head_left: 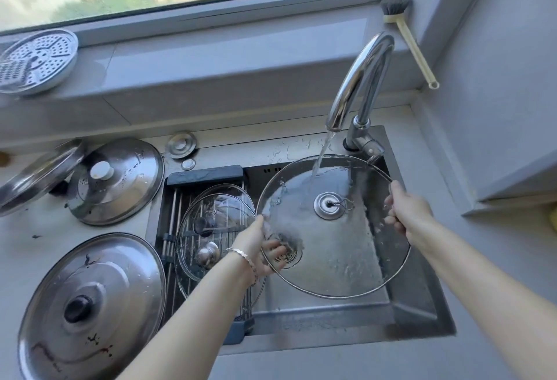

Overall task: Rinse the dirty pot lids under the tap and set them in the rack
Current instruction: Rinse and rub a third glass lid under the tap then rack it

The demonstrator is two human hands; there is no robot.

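A large glass lid (346,247) with a metal rim is held underside up over the sink (422,313). Water from the tap (358,78) runs onto its upper part. My left hand (259,251) grips the lid's left rim, fingers showing through the glass. My right hand (407,212) grips the right rim. Two glass lids (211,229) lie in the rack (205,176) at the sink's left side. On the counter to the left sit a stained steel lid (90,307), a steel lid with a white knob (116,180) and a tilted steel lid (39,177).
A perforated steamer plate (36,61) rests on the window ledge at left. A dish brush (407,35) leans in the right corner. A small metal sink stopper (181,144) sits behind the rack. A wall rises close on the right.
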